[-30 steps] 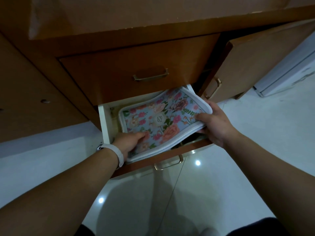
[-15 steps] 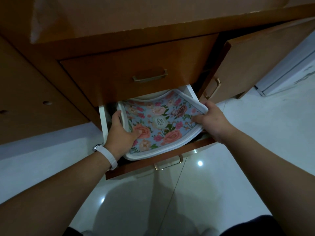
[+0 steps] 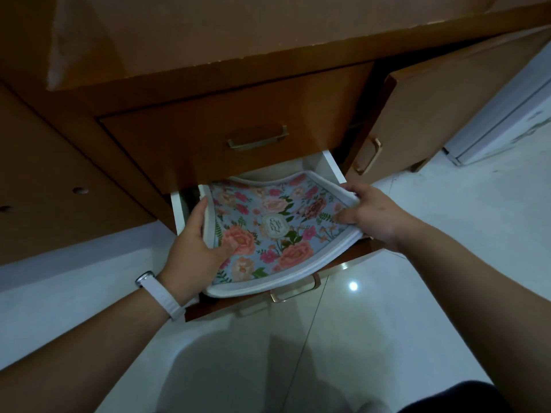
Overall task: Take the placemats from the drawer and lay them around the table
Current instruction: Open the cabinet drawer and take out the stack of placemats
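Two drawers sit in the middle of the frame. The upper drawer [image 3: 238, 123] is closed, with a brass handle [image 3: 258, 141] on its front. The lower drawer [image 3: 179, 213] is pulled out, showing white inner walls. Inside it is a stack of placemats [image 3: 277, 231], floral on pale blue with white edging. Several layers show at the stack's lower right edge, but their count cannot be told. The stack bows, low in the middle and raised at both sides. Its near edge hangs over the drawer front, just above the drawer handle [image 3: 293, 292].

The hands are well apart, one at each end of the stack. The left hand [image 3: 193, 248], at centre left, grips the left edge, thumb on the printed face and fingers along the side. A white wristband [image 3: 161, 293] is on that wrist. The right hand [image 3: 372, 213], at centre right, pinches the far right corner, fingers curled over the edging and thumb on top.

A cabinet door [image 3: 432, 114] stands ajar at the upper right, and a glossy pale floor [image 3: 387, 338] fills the bottom.
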The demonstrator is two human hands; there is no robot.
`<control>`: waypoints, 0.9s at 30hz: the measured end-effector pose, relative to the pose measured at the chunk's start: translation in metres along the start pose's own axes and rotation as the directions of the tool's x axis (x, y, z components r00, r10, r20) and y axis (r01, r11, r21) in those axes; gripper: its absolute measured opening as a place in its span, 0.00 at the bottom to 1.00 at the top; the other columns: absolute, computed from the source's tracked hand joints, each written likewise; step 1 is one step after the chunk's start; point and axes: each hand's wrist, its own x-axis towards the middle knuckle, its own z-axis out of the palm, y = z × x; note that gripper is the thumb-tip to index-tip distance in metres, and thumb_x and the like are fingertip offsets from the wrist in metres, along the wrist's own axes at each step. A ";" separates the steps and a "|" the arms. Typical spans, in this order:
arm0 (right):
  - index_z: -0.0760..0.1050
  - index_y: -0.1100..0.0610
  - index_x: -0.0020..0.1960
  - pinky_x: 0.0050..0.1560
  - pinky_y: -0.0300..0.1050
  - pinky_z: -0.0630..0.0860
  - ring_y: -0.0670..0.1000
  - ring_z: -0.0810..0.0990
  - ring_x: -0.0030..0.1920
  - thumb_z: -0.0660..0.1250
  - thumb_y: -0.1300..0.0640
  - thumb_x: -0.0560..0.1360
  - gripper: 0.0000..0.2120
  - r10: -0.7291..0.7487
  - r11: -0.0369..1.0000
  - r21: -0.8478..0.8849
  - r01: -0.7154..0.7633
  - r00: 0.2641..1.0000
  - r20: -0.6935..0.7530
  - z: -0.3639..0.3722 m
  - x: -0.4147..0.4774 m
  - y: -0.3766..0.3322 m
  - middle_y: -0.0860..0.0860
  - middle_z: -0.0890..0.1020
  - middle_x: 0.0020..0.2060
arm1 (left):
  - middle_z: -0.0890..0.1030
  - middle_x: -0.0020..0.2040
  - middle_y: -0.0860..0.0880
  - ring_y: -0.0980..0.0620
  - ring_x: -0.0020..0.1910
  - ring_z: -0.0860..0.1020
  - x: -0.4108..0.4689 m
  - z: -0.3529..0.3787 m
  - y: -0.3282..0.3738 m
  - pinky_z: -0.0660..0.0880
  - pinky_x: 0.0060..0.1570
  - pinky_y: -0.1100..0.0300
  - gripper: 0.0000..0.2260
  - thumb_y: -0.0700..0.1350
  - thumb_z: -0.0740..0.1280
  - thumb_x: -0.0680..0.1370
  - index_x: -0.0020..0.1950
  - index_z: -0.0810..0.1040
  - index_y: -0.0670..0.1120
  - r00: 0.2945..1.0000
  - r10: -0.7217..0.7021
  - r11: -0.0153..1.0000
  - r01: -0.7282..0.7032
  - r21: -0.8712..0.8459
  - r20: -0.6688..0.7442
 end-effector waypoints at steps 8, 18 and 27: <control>0.72 0.37 0.60 0.43 0.51 0.84 0.51 0.86 0.46 0.75 0.56 0.66 0.27 -0.087 0.993 0.081 0.081 0.993 0.082 -0.007 -0.024 0.011 0.47 0.82 0.51 | 0.79 0.52 0.65 0.69 0.48 0.79 -0.032 -0.004 0.020 0.76 0.39 0.73 0.34 0.38 0.74 0.72 0.70 0.64 0.62 0.998 0.013 0.999 -0.016 -0.051 -0.061; 0.74 0.38 0.61 0.44 0.41 0.82 0.47 0.85 0.49 0.72 0.59 0.66 0.26 -0.098 0.978 0.183 0.101 0.995 -0.022 -0.032 -0.116 -0.025 0.41 0.83 0.50 | 0.79 0.59 0.59 0.62 0.54 0.80 -0.105 -0.013 0.105 0.78 0.44 0.70 0.35 0.36 0.75 0.71 0.74 0.65 0.54 0.997 0.008 0.998 -0.013 -0.058 -0.080; 0.74 0.36 0.60 0.43 0.39 0.81 0.46 0.84 0.50 0.71 0.63 0.69 0.28 -0.011 0.958 0.280 0.056 0.987 -0.161 -0.110 -0.267 -0.146 0.41 0.82 0.49 | 0.76 0.63 0.65 0.63 0.59 0.77 -0.175 -0.057 0.301 0.76 0.49 0.71 0.38 0.35 0.74 0.72 0.66 0.64 0.71 0.999 0.043 0.998 -0.043 -0.042 0.000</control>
